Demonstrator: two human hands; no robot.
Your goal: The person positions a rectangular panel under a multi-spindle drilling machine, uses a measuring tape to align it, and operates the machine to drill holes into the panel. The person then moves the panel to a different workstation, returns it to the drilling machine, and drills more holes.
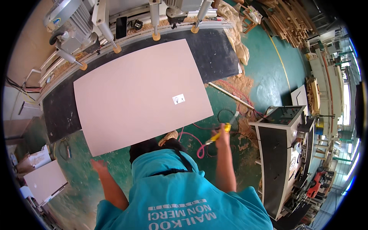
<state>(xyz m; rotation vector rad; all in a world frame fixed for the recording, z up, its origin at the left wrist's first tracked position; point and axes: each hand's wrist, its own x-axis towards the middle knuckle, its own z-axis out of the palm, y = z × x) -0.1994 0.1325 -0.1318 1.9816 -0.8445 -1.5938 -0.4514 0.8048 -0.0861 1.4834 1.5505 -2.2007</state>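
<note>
Teal fabric shirt nearest; left hand blurred, open, empty; right hand closed round yellow-handled tool; pale-pink rectangular panel on black table; glossy green floor, sawdust-strewn.

A control console stands on a green workshop floor, timber heaped beyond it, bright windows to its right.

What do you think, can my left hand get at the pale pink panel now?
Probably yes: the left hand, blurred but apparently empty, is close to the near-left corner of the pale pink panel, with nothing visible between them.
</note>
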